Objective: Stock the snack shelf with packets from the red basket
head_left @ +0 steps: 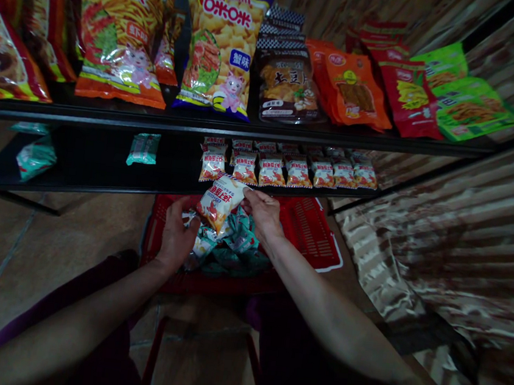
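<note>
A small white and orange snack bag (pixel 222 201) is pinched at its right corner by my right hand (pixel 264 216), above a red basket (pixel 297 221). Its printing looks upside down from here. My left hand (pixel 178 233) is at the bag's left, over the basket, with thumb and fingers apart and curved. Whether its fingertips touch a packet is hard to make out in the dim light. Below both hands, several green snack packets (pixel 241 234) lie heaped in the basket.
Rows of white and orange bags (pixel 272 169) line the right of the lower black shelf (pixel 89 166). A few green packets (pixel 144 148) lie on its left. Large snack bags (pixel 221 48) stand on the upper shelf. Corrugated sheeting (pixel 463 239) is at the right.
</note>
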